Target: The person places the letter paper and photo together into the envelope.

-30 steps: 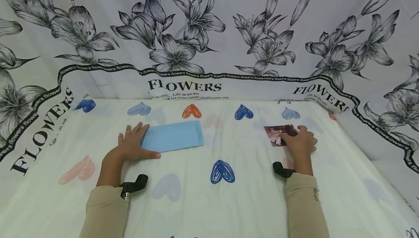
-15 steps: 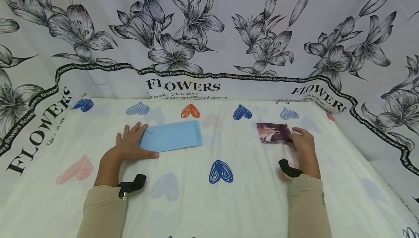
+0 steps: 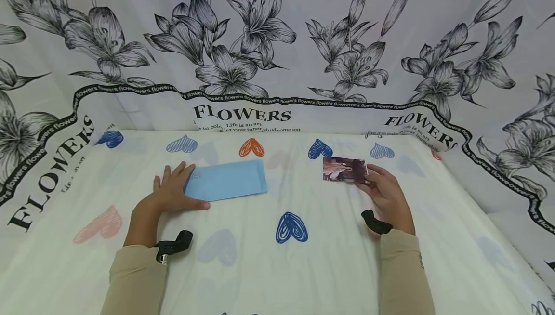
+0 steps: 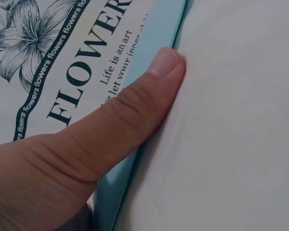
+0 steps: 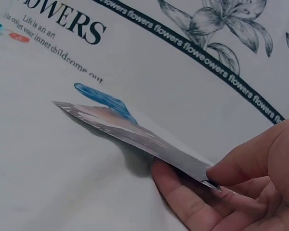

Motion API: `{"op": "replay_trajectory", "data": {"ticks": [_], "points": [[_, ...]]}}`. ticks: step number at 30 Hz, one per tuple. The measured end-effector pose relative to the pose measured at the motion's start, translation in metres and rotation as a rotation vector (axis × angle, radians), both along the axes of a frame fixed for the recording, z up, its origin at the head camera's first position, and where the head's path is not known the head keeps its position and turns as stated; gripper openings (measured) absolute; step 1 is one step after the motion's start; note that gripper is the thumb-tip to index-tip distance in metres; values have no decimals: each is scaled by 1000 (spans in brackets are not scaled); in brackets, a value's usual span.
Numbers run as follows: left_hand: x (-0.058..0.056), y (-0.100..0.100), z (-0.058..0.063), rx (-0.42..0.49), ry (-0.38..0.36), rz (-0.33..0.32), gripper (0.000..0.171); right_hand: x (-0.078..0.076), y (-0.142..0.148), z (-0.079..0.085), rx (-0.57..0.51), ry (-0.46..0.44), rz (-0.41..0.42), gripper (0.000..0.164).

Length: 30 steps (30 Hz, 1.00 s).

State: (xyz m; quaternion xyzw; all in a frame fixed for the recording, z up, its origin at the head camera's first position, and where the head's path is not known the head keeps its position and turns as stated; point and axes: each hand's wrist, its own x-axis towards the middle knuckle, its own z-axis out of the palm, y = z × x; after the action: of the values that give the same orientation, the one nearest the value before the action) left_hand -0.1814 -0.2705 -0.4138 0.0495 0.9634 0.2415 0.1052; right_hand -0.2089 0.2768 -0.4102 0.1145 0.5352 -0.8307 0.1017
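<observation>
A light blue envelope [image 3: 230, 181] lies flat on the cloth at centre left. My left hand [image 3: 171, 192] rests at its left end, fingers spread and straight. In the left wrist view the thumb [image 4: 135, 106] lies along the envelope's near edge [image 4: 156, 29]. My right hand [image 3: 386, 192] pinches a dark printed photo [image 3: 342, 169] by its right end. The right wrist view shows the photo [image 5: 130, 132] tilted above the cloth, thumb on top and fingers below, with a shadow under it.
A white cloth [image 3: 243, 267] printed with hearts covers the table. Behind it hangs a curtain [image 3: 303, 74] with line-drawn flowers and lettering. Black wrist cameras [image 3: 175, 243] sit at both sleeves.
The right hand has shifted its grip to the photo's right end, lifted the photo and carried it leftward towards the envelope. The left hand has stayed on the envelope.
</observation>
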Motion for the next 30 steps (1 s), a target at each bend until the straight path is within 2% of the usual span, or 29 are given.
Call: {"op": "replay_trajectory", "data": {"ticks": [6, 17, 24, 30], "points": [[0, -1, 0, -21, -6, 1, 135, -8, -21, 0, -20, -8, 26, 66], [2, 1, 0, -23, -3, 8, 131, -20, -53, -12, 144, 13, 45, 64], [1, 2, 0, -10, -5, 7, 134, -23, -62, -14, 101, 23, 43, 66], [1, 2, 1, -3, 1, 1, 135, -22, -72, -15, 148, 43, 68, 62]]}}
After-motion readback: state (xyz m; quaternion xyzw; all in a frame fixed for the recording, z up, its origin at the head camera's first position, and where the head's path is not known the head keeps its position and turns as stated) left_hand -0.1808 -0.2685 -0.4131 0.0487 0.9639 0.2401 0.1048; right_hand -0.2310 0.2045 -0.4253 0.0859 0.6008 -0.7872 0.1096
